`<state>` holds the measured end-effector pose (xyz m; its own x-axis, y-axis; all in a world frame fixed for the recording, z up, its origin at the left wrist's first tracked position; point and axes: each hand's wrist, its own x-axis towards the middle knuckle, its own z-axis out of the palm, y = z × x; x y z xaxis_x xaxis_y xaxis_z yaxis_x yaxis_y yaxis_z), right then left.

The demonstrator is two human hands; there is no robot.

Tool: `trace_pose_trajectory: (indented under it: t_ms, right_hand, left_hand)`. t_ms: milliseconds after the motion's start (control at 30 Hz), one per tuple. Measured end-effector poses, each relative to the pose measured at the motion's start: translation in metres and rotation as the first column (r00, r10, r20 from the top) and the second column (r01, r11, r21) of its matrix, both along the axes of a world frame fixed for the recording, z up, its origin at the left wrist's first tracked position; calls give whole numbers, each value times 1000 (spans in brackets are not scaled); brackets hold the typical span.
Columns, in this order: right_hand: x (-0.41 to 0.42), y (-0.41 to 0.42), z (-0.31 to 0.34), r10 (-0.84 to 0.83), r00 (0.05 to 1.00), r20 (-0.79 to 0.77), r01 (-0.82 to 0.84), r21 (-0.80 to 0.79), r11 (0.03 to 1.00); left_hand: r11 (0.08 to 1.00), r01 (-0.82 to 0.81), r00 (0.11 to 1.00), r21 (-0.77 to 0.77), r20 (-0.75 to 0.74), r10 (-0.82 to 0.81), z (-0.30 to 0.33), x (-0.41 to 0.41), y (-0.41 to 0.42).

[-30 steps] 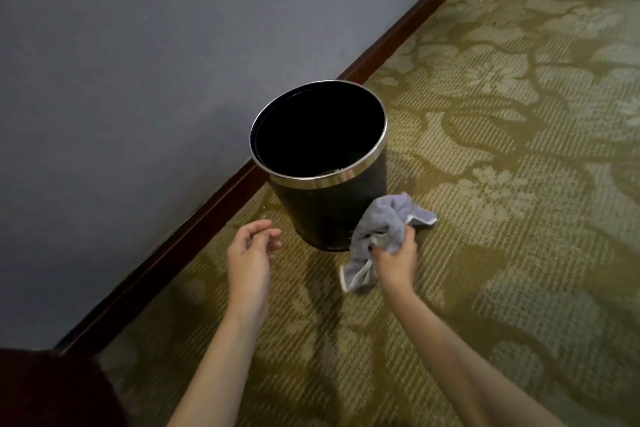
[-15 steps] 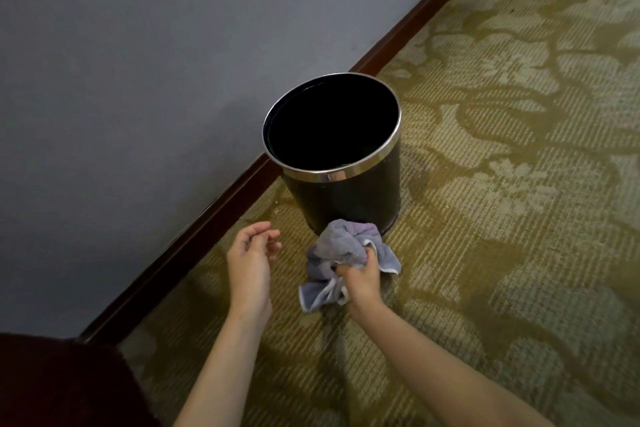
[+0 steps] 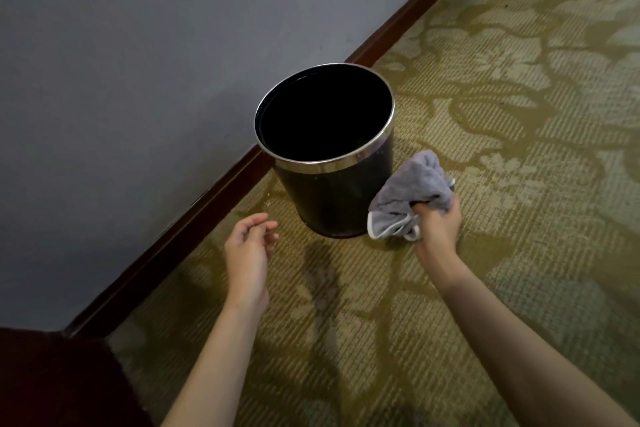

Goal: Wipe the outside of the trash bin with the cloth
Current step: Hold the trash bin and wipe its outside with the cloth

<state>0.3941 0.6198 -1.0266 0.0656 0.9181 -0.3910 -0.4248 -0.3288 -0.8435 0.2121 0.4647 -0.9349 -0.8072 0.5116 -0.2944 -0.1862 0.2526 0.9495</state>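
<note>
A black round trash bin (image 3: 332, 198) with a shiny metal rim stands upright on the carpet close to the wall. My right hand (image 3: 438, 224) grips a bunched grey cloth (image 3: 412, 191) with a white edge, held against the bin's lower right side. My left hand (image 3: 247, 246) hovers over the carpet to the lower left of the bin, fingers loosely curled and holding nothing, a short gap from the bin's base.
A grey wall (image 3: 138, 62) with a dark wooden baseboard (image 3: 194, 215) runs diagonally behind the bin. Green patterned carpet (image 3: 502, 149) spreads to the right and front. A dark red shape (image 3: 52, 381) fills the bottom left corner.
My right hand has carried the cloth from the bin's front base round to its right side. The left hand has hardly moved.
</note>
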Motion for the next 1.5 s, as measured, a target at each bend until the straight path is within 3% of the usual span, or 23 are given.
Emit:
trace_pose_trajectory:
  t_ms: [133,367,467,567,633,833,933,1033,1133,1200,1333,1433,1500]
  right_hand:
    - [-9,-3,-7,41,992,118,-44,22,999]
    - [-58,-61,-40,145,981,126,-120,-190,975]
    - [-81,-91,-47,322,939,123,-292,-216,932]
    - [-119,-115,-38,506,862,0,-503,-121,856]
    - [-139,-113,-30,530,848,13,-526,-108,844]
    - [-112,-97,-43,359,933,-23,-357,-188,915]
    - [-85,-94,-45,140,980,-139,-176,-301,937]
    - [-56,-72,-41,-181,937,-300,39,-424,905]
    - [-29,-41,-34,-358,877,-320,187,-459,868]
    - [-14,-17,-26,-380,876,-298,232,-431,872]
    - [5,27,-2,-289,908,-303,249,-162,955]
    - [14,38,10,-118,993,18,118,34,992]
    - [15,26,8,2,969,247,-42,154,987]
  left_hand:
    - [1000,1,1000,12,15,-1,2,0,2]
    - [1000,0,1000,29,1,0,5,0,2]
    - [1000,-9,1000,29,-1,9,6,-6,-2]
    - [1000,-21,1000,21,10,21,5,-11,-8]
    - [999,-43,999,19,-2,43,6,-15,-12]
    - [994,-104,994,23,-12,104,8,-26,-23]
    - [996,-86,995,19,44,85,5,-16,-19]
    - [998,-54,997,21,49,53,3,-7,-12]
    - [999,-41,998,23,46,40,3,-3,-7]
    - [999,-28,998,20,51,27,2,-2,-6]
    - [1000,-8,999,3,36,8,0,0,-5]
    - [1000,15,1000,-4,-14,-15,2,3,-2]
    - [999,38,998,-10,-50,-38,3,8,2]
